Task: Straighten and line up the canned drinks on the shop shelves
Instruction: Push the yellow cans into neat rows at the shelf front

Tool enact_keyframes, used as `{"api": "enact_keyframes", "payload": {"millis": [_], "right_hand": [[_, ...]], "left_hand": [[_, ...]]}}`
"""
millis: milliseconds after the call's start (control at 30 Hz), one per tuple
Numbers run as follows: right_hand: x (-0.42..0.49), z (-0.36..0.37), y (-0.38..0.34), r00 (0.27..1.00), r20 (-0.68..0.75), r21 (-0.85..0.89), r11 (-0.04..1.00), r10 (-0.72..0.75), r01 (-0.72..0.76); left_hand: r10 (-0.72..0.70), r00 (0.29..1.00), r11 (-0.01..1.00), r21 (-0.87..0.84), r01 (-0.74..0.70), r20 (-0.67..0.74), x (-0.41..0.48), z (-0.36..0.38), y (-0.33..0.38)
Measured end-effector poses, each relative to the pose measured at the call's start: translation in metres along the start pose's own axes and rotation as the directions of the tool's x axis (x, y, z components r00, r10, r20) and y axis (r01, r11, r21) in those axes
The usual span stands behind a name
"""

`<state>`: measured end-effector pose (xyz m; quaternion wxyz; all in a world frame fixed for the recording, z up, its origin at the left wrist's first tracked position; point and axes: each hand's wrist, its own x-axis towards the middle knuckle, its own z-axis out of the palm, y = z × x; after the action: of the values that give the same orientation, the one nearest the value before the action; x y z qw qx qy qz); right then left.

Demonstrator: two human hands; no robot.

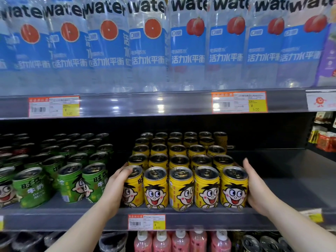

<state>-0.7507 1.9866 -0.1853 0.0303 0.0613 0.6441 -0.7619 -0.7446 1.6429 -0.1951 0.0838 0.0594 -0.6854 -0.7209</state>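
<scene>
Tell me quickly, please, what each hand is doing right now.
Left hand: fingers curled round the leftmost front yellow can.
Right hand: open, straight fingers pressed against the rightmost front yellow can.

Our left hand (116, 184) curls its fingers round the top of a yellow cartoon-faced metal can (133, 190). Our right hand (254, 186) stands flat, fingers straight and together.

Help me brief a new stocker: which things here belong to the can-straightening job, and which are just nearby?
Job: yellow cans, with the left hand and right hand at the front row's ends; green cans beside them.
Just nearby: water bottles above; pink bottles below; price tags on the shelf edges.
</scene>
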Motion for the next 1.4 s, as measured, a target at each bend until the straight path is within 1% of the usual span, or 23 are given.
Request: {"api": "enact_keyframes", "payload": {"millis": [200, 333, 400, 467, 500, 533, 567, 600, 633, 667, 700, 733, 767, 800, 833, 900, 1000, 1067, 1133, 1300, 1333, 1367, 1400], "right_hand": [[0.000, 0.004, 0.005, 0.998, -0.055, 0.017, 1.000, -0.021, 0.022], [0.000, 0.004, 0.006, 0.988, -0.148, 0.037, 0.998, -0.037, 0.043], [-0.002, 0.002, 0.005, 0.968, -0.219, -0.057, 0.992, -0.123, 0.113], [-0.009, 0.004, -0.003, 0.927, -0.235, -0.260, 0.938, -0.291, 0.229], [-0.013, 0.007, -0.008, 0.903, -0.207, -0.379, 0.882, -0.376, 0.280], [-0.016, 0.009, -0.015, 0.875, -0.150, -0.506, 0.796, -0.460, 0.332], [-0.020, 0.012, -0.021, 0.850, -0.061, -0.632, 0.679, -0.524, 0.373], [-0.024, 0.017, -0.027, 0.832, 0.057, -0.750, 0.527, -0.552, 0.401], [-0.028, 0.022, -0.032, 0.824, 0.179, -0.840, 0.352, -0.538, 0.413], [-0.031, 0.029, -0.036, 0.823, 0.284, -0.885, 0.196, -0.492, 0.423], [-0.033, 0.036, -0.039, 0.826, 0.369, -0.894, 0.079, -0.426, 0.440], [-0.034, 0.043, -0.041, 0.824, 0.440, -0.882, 0.000, -0.358, 0.471], [-0.034, 0.051, -0.041, 0.820, 0.494, -0.864, -0.059, -0.289, 0.500], [-0.034, 0.059, -0.042, 0.817, 0.534, -0.845, -0.113, -0.219, 0.522], [-0.033, 0.066, -0.040, 0.815, 0.559, -0.828, -0.150, -0.153, 0.540], [-0.029, 0.077, -0.035, 0.805, 0.590, -0.800, -0.186, -0.067, 0.571], [-0.026, 0.084, -0.029, 0.799, 0.595, -0.792, -0.230, -0.087, 0.565], [-0.025, 0.085, -0.028, 0.803, 0.583, -0.806, -0.216, -0.125, 0.551], [-0.023, 0.086, -0.028, 0.806, 0.576, -0.813, -0.205, -0.138, 0.546], [-0.027, 0.084, -0.033, 0.806, 0.583, -0.807, -0.191, -0.104, 0.559], [-0.029, 0.080, -0.036, 0.811, 0.574, -0.816, -0.166, -0.111, 0.554], [-0.031, 0.076, -0.039, 0.820, 0.556, -0.831, -0.140, -0.140, 0.539], [-0.033, 0.070, -0.042, 0.826, 0.529, -0.849, -0.115, -0.195, 0.516]], "left_hand": [[0.031, 0.999, 0.999, -0.020, -0.030, 0.022, -0.002, 0.000, -0.002], [0.087, 0.996, 0.996, -0.025, -0.087, -0.017, -0.006, 0.004, -0.004], [0.132, 0.991, 0.991, 0.026, -0.132, -0.029, -0.010, 0.004, -0.003], [0.212, 0.977, 0.967, 0.153, -0.205, -0.030, -0.014, 0.005, 0.000], [0.268, 0.963, 0.935, 0.248, -0.254, -0.024, -0.014, 0.004, 0.002], [0.336, 0.942, 0.883, 0.349, -0.314, -0.003, -0.015, 0.004, 0.005], [0.403, 0.915, 0.809, 0.457, -0.370, 0.027, -0.015, 0.004, 0.009], [0.463, 0.883, 0.712, 0.563, -0.419, 0.073, -0.016, 0.004, 0.013], [0.504, 0.852, 0.594, 0.660, -0.460, 0.141, -0.016, 0.005, 0.018], [0.511, 0.828, 0.460, 0.740, -0.491, 0.231, -0.016, 0.006, 0.022], [0.485, 0.810, 0.318, 0.797, -0.514, 0.329, -0.016, 0.008, 0.025], [0.434, 0.801, 0.188, 0.828, -0.527, 0.411, -0.016, 0.010, 0.027], [0.382, 0.798, 0.086, 0.842, -0.533, 0.466, -0.015, 0.011, 0.029], [0.348, 0.795, 0.027, 0.842, -0.539, 0.497, -0.014, 0.011, 0.030], [0.332, 0.788, 0.002, 0.835, -0.550, 0.519, -0.012, 0.009, 0.030], [0.317, 0.774, -0.001, 0.816, -0.578, 0.549, -0.012, 0.006, 0.031], [0.286, 0.781, 0.020, 0.811, -0.585, 0.556, -0.013, 0.004, 0.032], [0.308, 0.783, 0.051, 0.812, -0.581, 0.540, -0.015, 0.007, 0.033], [0.330, 0.783, 0.054, 0.818, -0.573, 0.527, -0.015, 0.008, 0.032], [0.351, 0.800, 0.114, 0.826, -0.552, 0.486, -0.018, 0.003, 0.031], [0.380, 0.804, 0.132, 0.834, -0.536, 0.457, -0.021, 0.001, 0.030], [0.403, 0.820, 0.182, 0.843, -0.506, 0.405, -0.024, -0.001, 0.028], [0.404, 0.852, 0.288, 0.838, -0.463, 0.332, -0.027, -0.004, 0.027]]}}
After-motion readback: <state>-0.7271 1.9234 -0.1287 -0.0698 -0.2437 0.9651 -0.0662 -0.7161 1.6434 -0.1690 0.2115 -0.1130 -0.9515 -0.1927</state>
